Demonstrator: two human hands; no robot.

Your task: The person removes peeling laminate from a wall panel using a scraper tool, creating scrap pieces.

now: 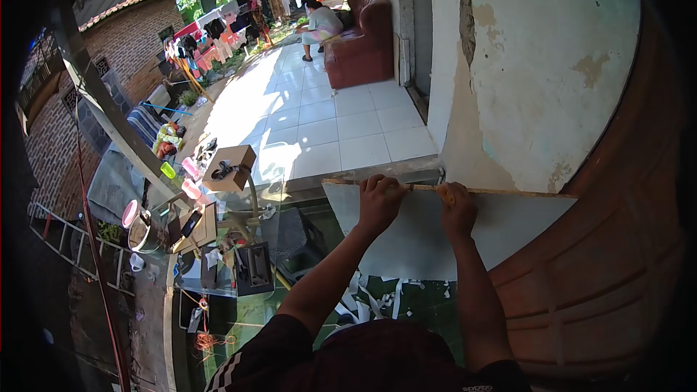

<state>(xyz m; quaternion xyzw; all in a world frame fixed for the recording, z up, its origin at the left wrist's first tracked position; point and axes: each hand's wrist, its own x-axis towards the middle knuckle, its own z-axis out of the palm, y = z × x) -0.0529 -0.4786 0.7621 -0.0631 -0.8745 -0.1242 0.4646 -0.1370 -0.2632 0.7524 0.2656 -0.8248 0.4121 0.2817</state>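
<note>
A large pale grey-white panel [428,236] is held in front of me, with a thin wooden strip [508,192] along its top edge. My left hand [381,202] is closed over that edge, left of its middle. Just to the right, my right hand [456,207] has its fingers wrapped round something small and orange-brown at the same edge; what it is cannot be made out clearly. White scraps [377,303] lie on the green floor below the panel.
At the left stands a glass table [267,247] bearing a cardboard box [229,167] and tools. A wall [537,65] and a brown wooden door [602,276] are on the right. A person [321,24] sits by a red sofa [367,47].
</note>
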